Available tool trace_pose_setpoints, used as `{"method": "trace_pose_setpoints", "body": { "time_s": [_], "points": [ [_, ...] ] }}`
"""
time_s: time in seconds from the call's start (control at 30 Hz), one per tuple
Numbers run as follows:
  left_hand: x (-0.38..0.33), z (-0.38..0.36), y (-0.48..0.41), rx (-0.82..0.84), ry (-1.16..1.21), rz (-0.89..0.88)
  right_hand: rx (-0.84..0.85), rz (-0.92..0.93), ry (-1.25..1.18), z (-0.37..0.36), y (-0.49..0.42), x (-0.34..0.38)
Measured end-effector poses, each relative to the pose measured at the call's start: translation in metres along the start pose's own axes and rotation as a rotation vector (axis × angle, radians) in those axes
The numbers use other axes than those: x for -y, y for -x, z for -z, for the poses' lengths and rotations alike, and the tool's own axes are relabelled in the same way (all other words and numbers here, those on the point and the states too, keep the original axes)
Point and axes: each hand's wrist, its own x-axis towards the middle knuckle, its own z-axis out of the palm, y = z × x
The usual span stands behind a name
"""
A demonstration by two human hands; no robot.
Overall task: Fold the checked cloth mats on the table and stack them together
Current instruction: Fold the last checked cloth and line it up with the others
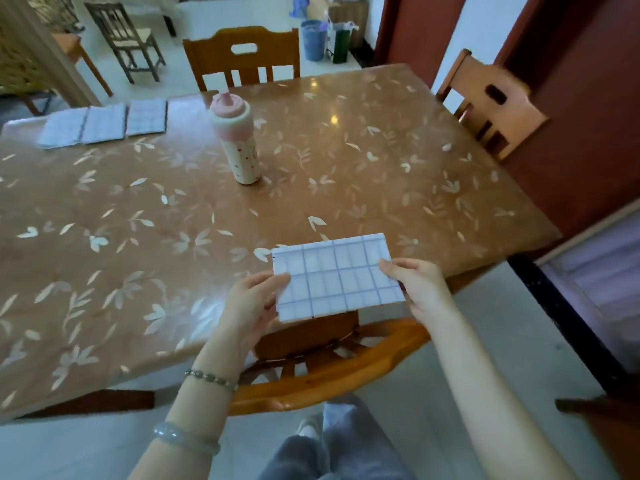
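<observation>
Head view, single frame. Left fingers (277,280) were curled over the short left edge of the folded checked mat (337,277), thumb hidden beneath. Right fingers (389,266) pinched the opposite short edge. Both the left hand (254,299) and the right hand (415,289) were closed on the cloth, neither slack.

The mat was held in the air just above the near edge of the table (346,150), partly over the back of the chair (329,372). It lay checked face up. Its long axis ran left to right, with the right end angled slightly away from me.

Judgement: fold looked finished, with placing or stacking next. To do it well I would keep both pinches even so the layers do not slide, then lower the mat flat and square its edges before letting go.

Three more checked mats (104,124) lay side by side at the far left corner, well apart from the hands. A pink bottle (237,136) stood upright between them and the held mat.
</observation>
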Motion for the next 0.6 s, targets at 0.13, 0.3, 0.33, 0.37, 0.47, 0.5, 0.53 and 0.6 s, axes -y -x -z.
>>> {"method": "trace_pose_setpoints", "body": {
  "time_s": [0.13,0.3,0.33,0.37,0.47,0.5,0.53,0.6],
  "points": [
    [0.001,-0.039,0.017,0.101,-0.156,-0.077,-0.149,0.04,-0.155,0.046,0.036,-0.008],
    [0.013,-0.106,0.026,0.245,-0.224,-0.143,-0.31,0.039,-0.274,0.114,0.068,-0.023],
    [0.016,-0.12,0.028,0.267,-0.228,-0.148,-0.337,0.04,-0.281,0.127,0.073,-0.026],
    [0.019,-0.134,0.03,0.29,-0.234,-0.153,-0.368,0.041,-0.296,0.14,0.077,-0.027],
    [0.031,-0.182,0.032,0.333,-0.288,-0.164,-0.472,0.038,-0.359,0.182,0.084,-0.035],
    [0.036,-0.2,0.031,0.338,-0.308,-0.167,-0.498,0.039,-0.368,0.198,0.086,-0.037],
    [0.04,-0.214,0.029,0.343,-0.33,-0.174,-0.514,0.041,-0.374,0.212,0.086,-0.039],
    [0.052,-0.252,0.027,0.367,-0.367,-0.177,-0.543,0.038,-0.39,0.246,0.084,-0.044]
  ]
}}
